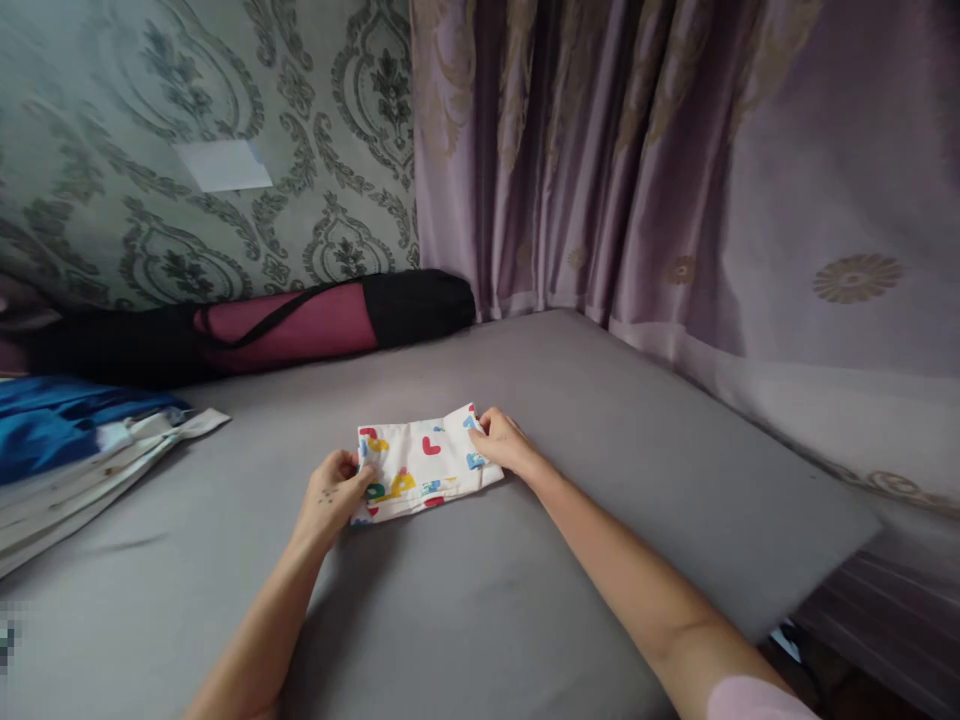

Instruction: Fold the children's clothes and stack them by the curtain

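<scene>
A folded white cloth [420, 462] with red, yellow, blue and green printed shapes is stretched between my two hands above the grey bed surface. My left hand [335, 492] pinches its left edge, thumb on top and fingers curled behind. At the right edge, my right hand [504, 442] grips the cloth in the same way, near its upper corner. The cloth is a flat oblong, with layers showing along its lower edge. Its underside is hidden.
A long black and maroon bag [300, 325] lies along the patterned wall. Blue and whitish fabrics [67, 440] are heaped at the left on the grey sheet [600, 420]. Lilac curtains [570, 150] hang along the back and right. The bed's edge drops off at lower right.
</scene>
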Motion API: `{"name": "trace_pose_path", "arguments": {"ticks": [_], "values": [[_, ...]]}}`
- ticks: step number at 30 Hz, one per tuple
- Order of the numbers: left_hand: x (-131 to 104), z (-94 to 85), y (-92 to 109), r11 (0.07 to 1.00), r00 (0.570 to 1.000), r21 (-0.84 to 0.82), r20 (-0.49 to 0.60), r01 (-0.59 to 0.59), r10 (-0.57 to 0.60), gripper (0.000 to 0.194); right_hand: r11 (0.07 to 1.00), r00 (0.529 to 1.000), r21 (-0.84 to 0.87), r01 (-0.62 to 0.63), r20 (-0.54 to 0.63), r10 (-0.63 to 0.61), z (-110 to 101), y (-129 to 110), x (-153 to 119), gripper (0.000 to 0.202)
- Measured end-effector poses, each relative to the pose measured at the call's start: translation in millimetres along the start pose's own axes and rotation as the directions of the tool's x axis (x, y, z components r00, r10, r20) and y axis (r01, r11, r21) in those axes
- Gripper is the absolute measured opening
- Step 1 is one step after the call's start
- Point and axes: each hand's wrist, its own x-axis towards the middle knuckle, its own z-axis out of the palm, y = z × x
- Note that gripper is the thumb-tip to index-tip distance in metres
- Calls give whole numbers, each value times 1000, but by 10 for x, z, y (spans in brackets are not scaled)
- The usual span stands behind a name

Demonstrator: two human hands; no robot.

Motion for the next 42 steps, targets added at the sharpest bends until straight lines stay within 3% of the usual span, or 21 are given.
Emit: {"name": "trace_pose_path", "arguments": {"ticks": [4,6,9,11,16,23,28,30,32,36,39,42], "values": [[-65,36,102,988,998,-150,-39,46,-53,47,970,998,237,-54,36,47,41,106,78,26],[-87,37,131,980,999,-195,-35,34,-41,66,921,995,380,-79,85,50,32,129,86,39],[-90,36,140,970,999,-238,8,-45,49,92,825,991,554,-113,127,50,-59,117,88,50],[-61,61,140,967,991,-229,40,-113,125,86,798,994,596,-96,106,40,-165,115,119,47],[111,372,242,973,963,-55,145,-223,228,45,942,999,335,36,-47,-21,-498,298,331,22],[323,1310,504,928,891,45,301,-369,340,45,997,975,69,36,-221,-20,-991,838,512,40],[421,1824,615,809,781,126,381,-574,495,50,987,953,-162,1,-298,-50,-1273,1087,510,51],[466,1912,634,740,728,182,436,-648,530,52,972,950,-235,-4,-305,-70,-1359,1151,521,53],[506,1932,616,675,703,273,490,-685,515,52,955,949,-296,-13,-305,-81,-1427,1215,547,53],[528,1862,479,540,750,522,495,-660,439,50,926,953,-376,-39,-293,-79,-1514,1356,659,49],[494,1825,392,445,746,602,481,-663,460,51,911,955,-409,-56,-289,-71,-1569,1459,793,49],[449,1835,386,407,753,643,469,-649,461,51,902,953,-426,-77,-297,-59,-1656,1561,952,50]]}}
